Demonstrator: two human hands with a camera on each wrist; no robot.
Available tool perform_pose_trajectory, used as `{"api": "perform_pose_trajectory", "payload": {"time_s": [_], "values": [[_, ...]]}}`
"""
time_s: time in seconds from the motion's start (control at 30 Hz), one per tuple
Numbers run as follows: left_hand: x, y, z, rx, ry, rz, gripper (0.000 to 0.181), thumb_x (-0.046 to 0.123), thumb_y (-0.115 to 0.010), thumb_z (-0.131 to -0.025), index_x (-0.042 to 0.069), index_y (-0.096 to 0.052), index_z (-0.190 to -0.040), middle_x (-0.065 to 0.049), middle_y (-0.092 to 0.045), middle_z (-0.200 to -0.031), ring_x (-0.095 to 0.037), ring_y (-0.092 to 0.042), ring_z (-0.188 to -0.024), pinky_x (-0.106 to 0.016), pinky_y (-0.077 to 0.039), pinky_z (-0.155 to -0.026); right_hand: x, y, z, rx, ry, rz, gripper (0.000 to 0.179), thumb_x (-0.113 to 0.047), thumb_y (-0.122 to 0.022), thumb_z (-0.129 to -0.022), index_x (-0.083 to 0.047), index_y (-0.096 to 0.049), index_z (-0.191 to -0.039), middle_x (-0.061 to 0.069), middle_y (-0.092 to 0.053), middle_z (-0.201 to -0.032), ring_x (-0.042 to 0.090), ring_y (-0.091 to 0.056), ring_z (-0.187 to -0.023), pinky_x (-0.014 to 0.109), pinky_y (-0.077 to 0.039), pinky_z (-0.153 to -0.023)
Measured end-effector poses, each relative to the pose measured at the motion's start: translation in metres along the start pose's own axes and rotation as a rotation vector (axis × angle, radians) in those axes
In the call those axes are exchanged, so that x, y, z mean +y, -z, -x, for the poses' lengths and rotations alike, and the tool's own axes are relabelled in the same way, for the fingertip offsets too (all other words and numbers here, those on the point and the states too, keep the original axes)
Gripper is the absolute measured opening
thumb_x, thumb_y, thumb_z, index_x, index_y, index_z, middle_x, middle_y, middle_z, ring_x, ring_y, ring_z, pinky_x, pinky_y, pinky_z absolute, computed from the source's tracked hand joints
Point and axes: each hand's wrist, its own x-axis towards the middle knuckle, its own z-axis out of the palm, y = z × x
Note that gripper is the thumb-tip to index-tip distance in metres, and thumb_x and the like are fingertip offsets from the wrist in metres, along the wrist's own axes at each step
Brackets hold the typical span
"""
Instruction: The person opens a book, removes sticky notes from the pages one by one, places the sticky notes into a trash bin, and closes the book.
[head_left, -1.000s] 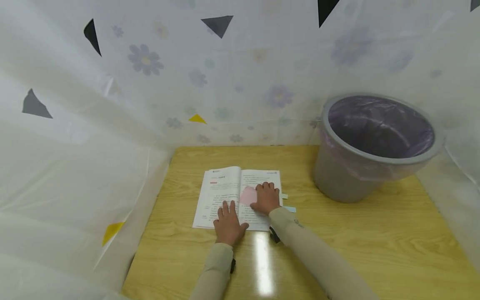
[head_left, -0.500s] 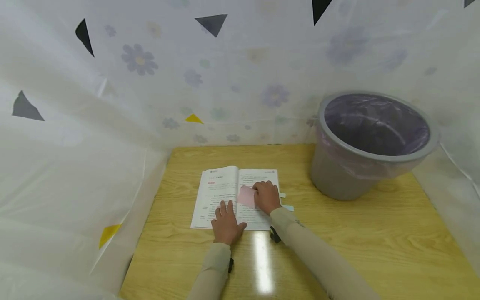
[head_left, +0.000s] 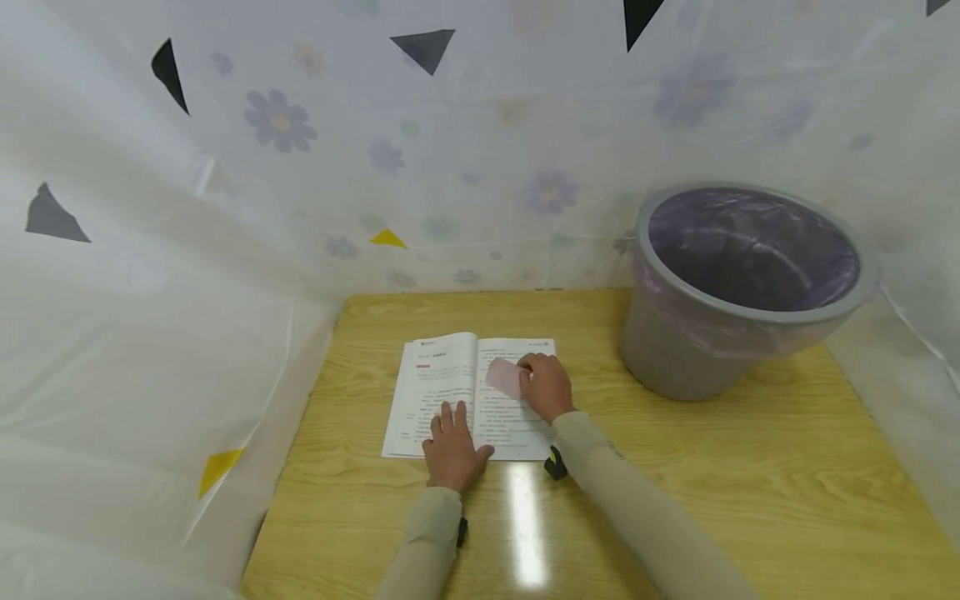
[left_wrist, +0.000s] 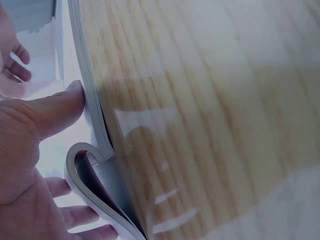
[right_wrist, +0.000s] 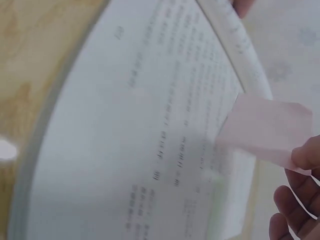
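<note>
An open book [head_left: 438, 367] with printed pages lies on the wooden table. My left hand [head_left: 452, 450] rests on its left page with the fingers spread, thumb towards the spine. In the left wrist view the thumb [left_wrist: 60, 107] lies over the book's lower edge, where the pages bulge near the spine. My right hand [head_left: 546, 386] is above the right page and pinches a pink sticky note [head_left: 504, 377] by one edge. In the right wrist view the pink note [right_wrist: 270, 127] is lifted off the page, gripped between thumb and finger.
A grey trash bin [head_left: 675, 350] lined with a purple bag stands at the back right of the table [head_left: 360, 517]. White plastic sheeting [head_left: 187, 317] with flower prints encloses the table at the back and sides.
My right hand has pulled the pink note up off the right page and shifted it up and to the right. The left hand has stayed on the left page.
</note>
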Motion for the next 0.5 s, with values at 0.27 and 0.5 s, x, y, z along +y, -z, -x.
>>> {"api": "perform_pose_trajectory", "payload": {"time_s": [0.27, 0.5], "values": [[0.0, 0.0, 0.002, -0.003, 0.004, 0.011, 0.096, 0.049, -0.08, -0.077, 0.013, -0.034, -0.153, -0.018, -0.028, -0.161, -0.04, -0.031, -0.146, -0.063, -0.041, -0.102, 0.004, 0.028, -0.002, 0.027, -0.051, -0.141, 0.019, -0.017, -0.059, -0.097, -0.008, -0.073, -0.107, 0.012, -0.073, -0.106, 0.029, -0.063, -0.099, 0.045, -0.05, -0.092], [0.0, -0.002, 0.003, 0.01, 0.003, 0.016, 0.096, 0.048, -0.08, -0.077, 0.013, -0.033, -0.154, -0.018, -0.028, -0.161, -0.04, -0.031, -0.146, -0.062, -0.041, -0.101, 0.005, 0.063, -0.007, 0.151, -0.056, -0.274, 0.021, -0.017, -0.058, -0.099, -0.005, -0.071, -0.11, 0.015, -0.071, -0.108, 0.031, -0.062, -0.101, 0.047, -0.048, -0.091]]}}
